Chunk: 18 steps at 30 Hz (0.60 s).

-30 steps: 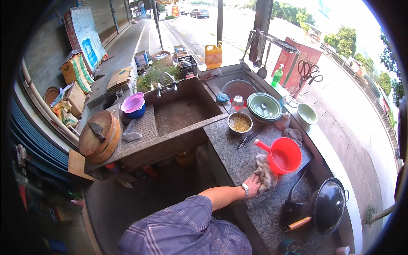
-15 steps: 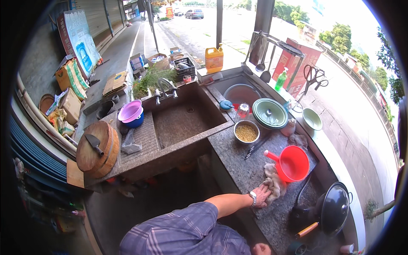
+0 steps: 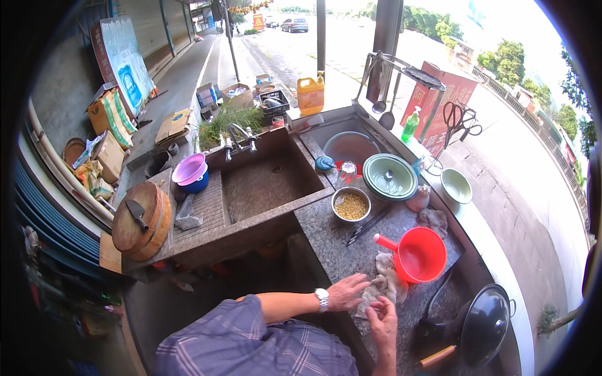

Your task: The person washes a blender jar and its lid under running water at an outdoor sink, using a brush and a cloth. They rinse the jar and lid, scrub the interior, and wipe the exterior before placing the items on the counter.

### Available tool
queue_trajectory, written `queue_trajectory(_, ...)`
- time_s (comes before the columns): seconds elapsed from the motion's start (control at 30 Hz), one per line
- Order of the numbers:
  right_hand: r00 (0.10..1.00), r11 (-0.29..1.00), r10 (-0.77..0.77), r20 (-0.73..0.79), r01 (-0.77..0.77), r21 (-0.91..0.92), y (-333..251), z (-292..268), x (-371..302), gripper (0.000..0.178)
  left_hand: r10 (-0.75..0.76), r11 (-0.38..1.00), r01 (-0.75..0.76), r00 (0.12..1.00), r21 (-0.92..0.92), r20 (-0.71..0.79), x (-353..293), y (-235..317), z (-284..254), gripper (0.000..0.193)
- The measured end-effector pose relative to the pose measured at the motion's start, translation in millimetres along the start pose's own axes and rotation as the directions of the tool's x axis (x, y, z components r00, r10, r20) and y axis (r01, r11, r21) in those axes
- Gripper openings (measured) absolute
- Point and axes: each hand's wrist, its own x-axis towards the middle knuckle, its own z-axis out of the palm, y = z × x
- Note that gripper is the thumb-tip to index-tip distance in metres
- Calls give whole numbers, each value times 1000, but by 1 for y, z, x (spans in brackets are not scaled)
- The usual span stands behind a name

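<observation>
On the grey stone counter, a crumpled greyish rag lies against a red plastic water dipper. My left hand, with a watch at the wrist, hovers by the rag's near left edge, fingers stretched out and holding nothing. Close to it, my right hand is raised at the rag's near side. Its fingers are loosely bent and apart, with nothing seen in them. Whether either hand touches the cloth is hard to tell.
Beyond lie a metal bowl of yellow kernels, dark sticks, a glass and stacked green bowls. A black lidded pan stands right. Leftward are a stone sink and a cleaver on a round chopping block.
My left hand has come off the rag and drawn back left. My right hand has risen from the lower edge to beside it. The view has shifted slightly.
</observation>
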Motion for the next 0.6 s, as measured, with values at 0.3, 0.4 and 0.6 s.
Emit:
queue_trajectory(0.3, 896, 776, 379, -232, -171, 607, 11, -51, 98, 54, -645, 764, 630, 747, -141, -162, -131, -52, -65, 39)
queue_trajectory(0.4, 858, 734, 439, -266, -172, 657, 22, -52, 126, 59, -811, 576, 766, 579, -287, -83, -147, -70, -80, 38)
queue_trajectory(0.6, 804, 702, 473, -360, -97, 705, 36, -56, 163, 49, -698, 662, 689, 710, -296, 91, -131, -144, -124, 40)
